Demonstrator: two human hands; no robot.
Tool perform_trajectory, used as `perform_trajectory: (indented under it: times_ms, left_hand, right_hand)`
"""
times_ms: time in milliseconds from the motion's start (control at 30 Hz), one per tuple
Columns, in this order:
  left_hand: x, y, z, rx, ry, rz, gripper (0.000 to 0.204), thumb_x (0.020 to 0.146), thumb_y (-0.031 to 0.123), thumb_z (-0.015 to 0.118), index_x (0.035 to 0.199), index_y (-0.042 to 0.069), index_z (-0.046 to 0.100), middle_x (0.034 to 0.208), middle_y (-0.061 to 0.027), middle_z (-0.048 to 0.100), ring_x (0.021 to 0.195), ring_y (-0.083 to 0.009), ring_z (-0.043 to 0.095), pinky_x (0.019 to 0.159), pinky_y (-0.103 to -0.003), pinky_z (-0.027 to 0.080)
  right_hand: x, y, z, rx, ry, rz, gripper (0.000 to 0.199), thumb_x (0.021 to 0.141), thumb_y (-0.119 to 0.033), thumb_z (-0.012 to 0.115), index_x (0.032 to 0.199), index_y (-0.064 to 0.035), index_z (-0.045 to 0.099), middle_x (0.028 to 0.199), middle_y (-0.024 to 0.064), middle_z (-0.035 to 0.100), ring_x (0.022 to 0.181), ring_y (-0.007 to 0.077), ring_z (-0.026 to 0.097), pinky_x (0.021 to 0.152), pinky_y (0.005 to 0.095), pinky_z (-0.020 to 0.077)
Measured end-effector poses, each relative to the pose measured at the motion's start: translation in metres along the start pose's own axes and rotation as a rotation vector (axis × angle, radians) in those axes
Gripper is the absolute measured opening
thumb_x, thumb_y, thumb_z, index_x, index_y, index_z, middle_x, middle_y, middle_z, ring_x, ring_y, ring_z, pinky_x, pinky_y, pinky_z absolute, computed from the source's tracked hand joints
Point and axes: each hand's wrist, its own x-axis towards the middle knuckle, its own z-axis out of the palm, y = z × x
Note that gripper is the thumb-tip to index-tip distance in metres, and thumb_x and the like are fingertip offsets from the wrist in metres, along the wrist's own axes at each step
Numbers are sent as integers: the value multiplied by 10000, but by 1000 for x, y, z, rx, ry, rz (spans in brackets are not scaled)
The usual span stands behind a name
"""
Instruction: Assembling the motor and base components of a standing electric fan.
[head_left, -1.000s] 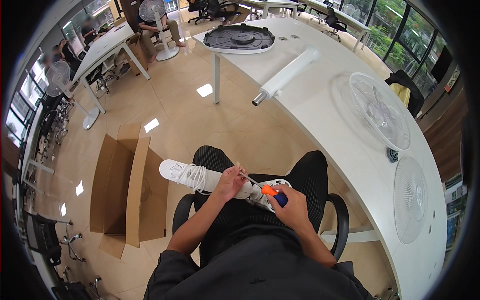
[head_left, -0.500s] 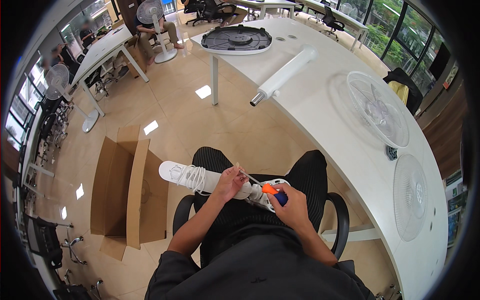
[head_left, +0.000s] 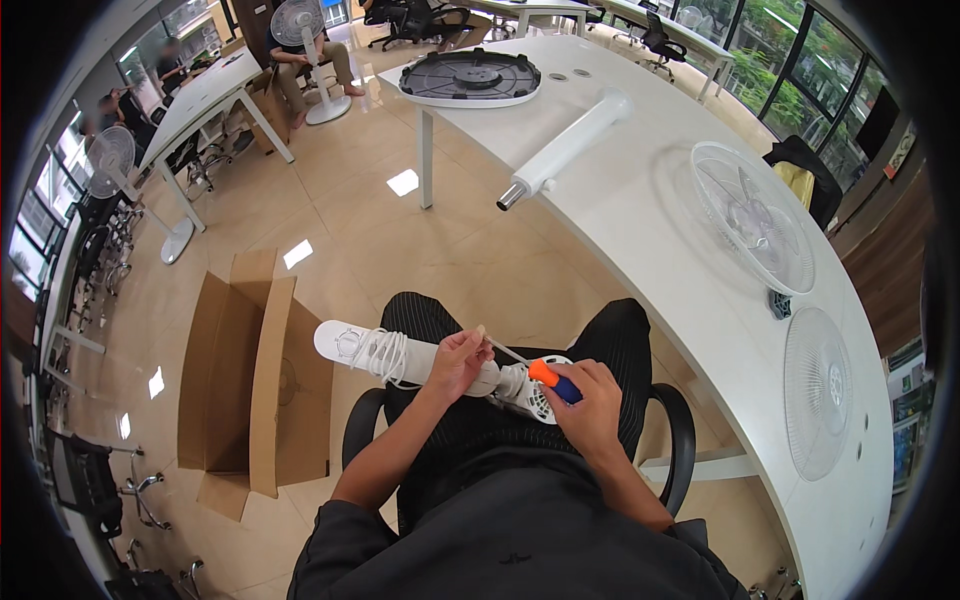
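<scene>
A white fan body (head_left: 425,358) lies across my lap, with a control panel (head_left: 346,343) at its left end and a white power cord (head_left: 390,356) wound round it. At its right end is a vented white motor housing (head_left: 540,402), partly behind my right hand. My right hand (head_left: 592,408) is closed round the orange and blue handle of a screwdriver (head_left: 545,373), whose shaft points up and left. My left hand (head_left: 458,368) pinches at the shaft's tip, above the fan body; whatever small thing is between its fingertips is too small to make out.
On the white table (head_left: 640,200) at right lie a round base (head_left: 470,78), a white pole (head_left: 565,150) jutting past the edge, a fan guard with blades (head_left: 752,218) and another guard (head_left: 818,393). An open cardboard box (head_left: 262,385) stands on the floor at left. Chair armrests flank me.
My right hand and the screwdriver have shifted slightly right and up, and more of the vented motor housing shows. My left hand still pinches near the screwdriver's tip.
</scene>
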Motion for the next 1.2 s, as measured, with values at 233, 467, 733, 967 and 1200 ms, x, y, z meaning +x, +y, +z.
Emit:
perform_trajectory:
  times_ms: [233, 467, 733, 967, 1200]
  left_hand:
    - [0, -2, -4, 2, 27, 19, 173, 971, 201, 687, 913, 40, 707, 852, -45, 697, 775, -146, 647, 757, -320, 530]
    - [1, -6, -8, -25, 23, 56, 185, 972, 208, 684, 926, 30, 709, 840, -50, 695, 764, -157, 648, 764, -328, 533]
    - [-1, -2, 1, 20, 71, 23, 215, 972, 239, 680, 846, 65, 681, 808, -38, 676, 768, -143, 619, 762, -333, 491]
    - [-2, 0, 2, 16, 87, 21, 173, 961, 192, 693, 836, 72, 695, 772, -51, 683, 730, -146, 600, 750, -336, 482]
    - [-4, 0, 4, 76, 64, 27, 184, 947, 161, 705, 793, 60, 697, 758, -66, 690, 709, -162, 601, 743, -343, 484]
  right_hand:
    - [1, 1, -1, 53, 21, -24, 355, 628, -60, 879, 955, -71, 740, 860, 84, 653, 804, 275, 624, 721, 368, 510]
    - [0, 2, 2, 55, 40, -45, 341, 658, -73, 853, 979, -95, 740, 865, 66, 652, 798, 260, 626, 708, 367, 524]
    - [-2, 0, 5, 167, 35, 36, 304, 699, -125, 856, 972, -51, 743, 862, 120, 699, 776, 296, 678, 698, 373, 547]
    - [2, -2, -2, 102, -41, 26, 297, 712, -155, 856, 973, -53, 759, 846, 110, 703, 754, 283, 689, 683, 370, 556]
    - [6, -2, -14, 13, -33, -31, 341, 652, -77, 874, 976, -80, 769, 844, 78, 668, 786, 259, 640, 713, 348, 530]
